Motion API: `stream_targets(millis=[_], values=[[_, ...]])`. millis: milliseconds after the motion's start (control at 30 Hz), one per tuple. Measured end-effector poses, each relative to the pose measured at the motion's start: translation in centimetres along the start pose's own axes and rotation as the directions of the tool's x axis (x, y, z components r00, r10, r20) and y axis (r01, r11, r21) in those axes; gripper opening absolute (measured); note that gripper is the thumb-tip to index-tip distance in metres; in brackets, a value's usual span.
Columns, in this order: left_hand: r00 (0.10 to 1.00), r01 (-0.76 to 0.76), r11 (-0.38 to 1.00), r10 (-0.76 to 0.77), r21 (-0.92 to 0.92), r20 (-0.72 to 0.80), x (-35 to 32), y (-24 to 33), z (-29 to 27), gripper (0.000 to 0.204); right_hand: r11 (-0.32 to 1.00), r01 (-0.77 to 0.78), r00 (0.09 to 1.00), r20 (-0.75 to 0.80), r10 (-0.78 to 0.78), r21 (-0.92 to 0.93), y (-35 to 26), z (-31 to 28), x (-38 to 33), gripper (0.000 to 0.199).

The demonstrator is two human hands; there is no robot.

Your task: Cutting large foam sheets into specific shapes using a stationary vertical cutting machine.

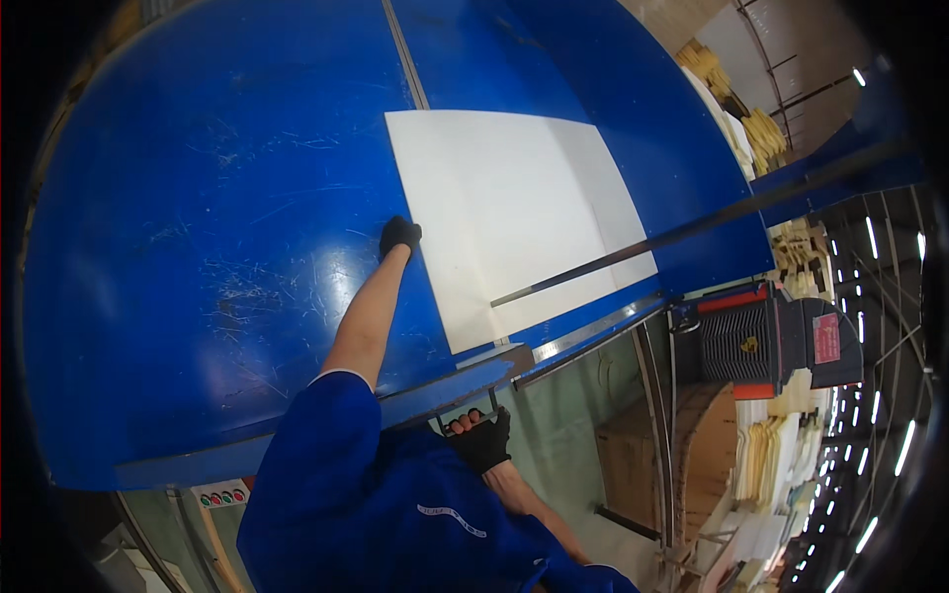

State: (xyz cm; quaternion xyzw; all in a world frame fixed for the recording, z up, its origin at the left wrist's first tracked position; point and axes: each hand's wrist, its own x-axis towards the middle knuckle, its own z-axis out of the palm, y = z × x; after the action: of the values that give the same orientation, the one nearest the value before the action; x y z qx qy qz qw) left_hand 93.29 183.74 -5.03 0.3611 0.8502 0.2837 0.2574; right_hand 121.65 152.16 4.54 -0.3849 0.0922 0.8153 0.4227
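A large white foam-like slab [534,208] lies on the blue table [198,148], across its dark slot. My left hand [400,237], in a black fingerless-looking glove, is closed into a fist and rests against the slab's left edge. Below the table's near edge, my right hand [481,438], also in a black glove with bare fingertips, wraps around a metal handle [493,400]. A long thin metal bar or blade [593,265] runs over the slab from the right; its near end stands close to the slab's front edge.
Four-button control panel aside, a red-and-black ribbed machine part [736,341] stands right of the table. Cardboard boxes [633,460] sit beneath it. Stacks of yellowish and white foam sheets [766,460] line the right side. A metal rail [593,331] edges the table.
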Motion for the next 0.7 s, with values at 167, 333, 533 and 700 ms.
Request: stream_targets(millis=[167, 333, 533, 700], values=[[0.997, 0.012, 0.997, -0.017, 0.074, 0.070, -0.2, 2.2, -1.3, 0.027, 0.999, 0.001, 0.999, -0.045, -0.003, -0.045, -0.1, 0.5, 0.3, 0.052], [0.990, -0.036, 0.987, 0.014, 0.158, 0.137, 0.5, 3.2, -1.5, 0.026, 0.999, 0.006, 0.998, -0.056, -0.008, -0.032, 0.0, 0.7, 0.6, 0.051], [0.998, -0.012, 0.977, -0.003, 0.212, 0.069, 1.3, 2.8, -0.7, 0.022, 1.000, 0.008, 0.996, -0.085, -0.010, -0.022, 0.0, 1.0, 0.8, 0.052], [0.998, -0.016, 0.977, 0.001, 0.214, 0.069, 1.6, 2.9, -0.7, 0.020, 1.000, 0.004, 0.996, -0.094, -0.003, 0.012, -0.3, 0.6, 1.2, 0.054]])
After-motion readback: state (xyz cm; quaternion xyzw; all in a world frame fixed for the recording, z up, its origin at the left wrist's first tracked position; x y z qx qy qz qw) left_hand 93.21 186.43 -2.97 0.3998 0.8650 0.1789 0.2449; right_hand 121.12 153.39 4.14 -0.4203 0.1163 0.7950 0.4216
